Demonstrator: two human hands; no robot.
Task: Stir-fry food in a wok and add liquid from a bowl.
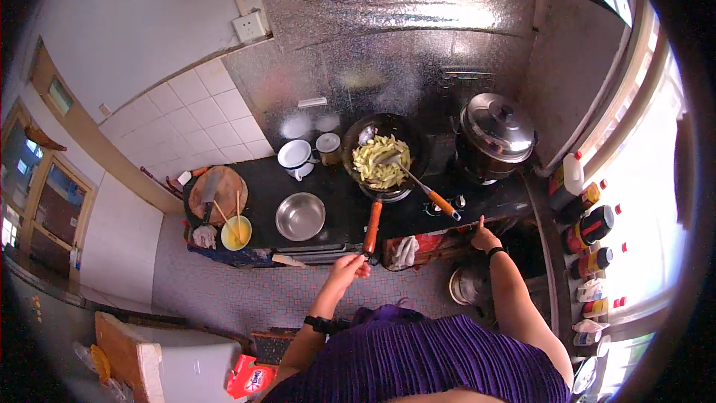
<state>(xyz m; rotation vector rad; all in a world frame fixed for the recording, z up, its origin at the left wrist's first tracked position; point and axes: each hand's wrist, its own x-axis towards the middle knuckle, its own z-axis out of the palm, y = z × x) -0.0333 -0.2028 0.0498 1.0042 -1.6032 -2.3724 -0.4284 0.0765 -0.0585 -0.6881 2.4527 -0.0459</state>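
A black wok (420,148) sits on the stove burner, with pale green vegetable pieces (376,159) inside. A metal spatula with an orange wooden handle (442,204) rests in it, its handle out over the stove knobs. The wok's wooden handle (373,226) points towards me. My left hand (349,270) is at the end of that handle, fingers curled; whether it grips the handle is hard to tell. My right hand (486,238) is by the counter's front edge, index finger extended, holding nothing visible. A steel bowl (300,216) is left of the wok.
A lidded steel pot (498,129) stands at the right. On the left are a round chopping board (232,190) with a cleaver (210,187), and a bowl of yellow liquid (236,233) with chopsticks. Enamel mugs (296,159) stand behind. Bottles (590,229) line the right sill.
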